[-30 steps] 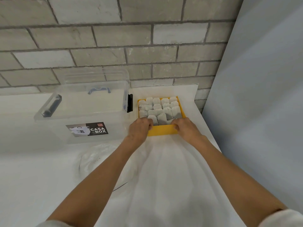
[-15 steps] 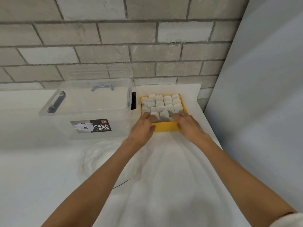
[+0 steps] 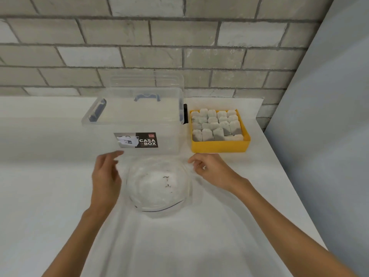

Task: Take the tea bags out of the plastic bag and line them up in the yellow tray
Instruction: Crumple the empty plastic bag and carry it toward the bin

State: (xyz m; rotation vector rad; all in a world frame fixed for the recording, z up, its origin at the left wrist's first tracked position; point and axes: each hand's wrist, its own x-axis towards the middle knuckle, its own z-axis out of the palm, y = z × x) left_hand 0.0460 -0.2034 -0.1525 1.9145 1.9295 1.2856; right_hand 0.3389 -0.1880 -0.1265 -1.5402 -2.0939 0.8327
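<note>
While the head view looked down on the counter [image 3: 50, 196]: a brick wall closed it off at 12 o'clock.
Plastic bag [image 3: 157, 184]: lay crumpled on the counter at the middle of the view, its clear film spread into a rough ring. A pale mass and a few dark specks showed inside; whether whole tea bags were left in it could not be told.
Yellow tray [image 3: 219, 146]: stood at 2 o'clock from the bag, apart from it and just beside the right end of a clear storage box [image 3: 139, 116].
Tea bags [image 3: 216, 124]: stood on edge in rows and nearly filled the tray; one or two at its near right corner lay flatter.
Left hand [image 3: 105, 174]: hovered at the bag's 9 o'clock edge, fingers apart and relaxed, holding nothing.
Right hand [image 3: 209, 168]: was at the bag's 2 o'clock edge, fingers loosely curled toward the film; whether they pinched it could not be told.
Handling, bag: looked thin, limp, slippery and almost weightless, likely to collapse rather than keep its mouth open. The rim seemed the place to hold it, one hand steadying while the other reached in.
Handling, tea bags: looked light, soft and easily torn, best pinched lightly at the top edge rather than across the filled belly.
Progress: judged close to done.
</note>
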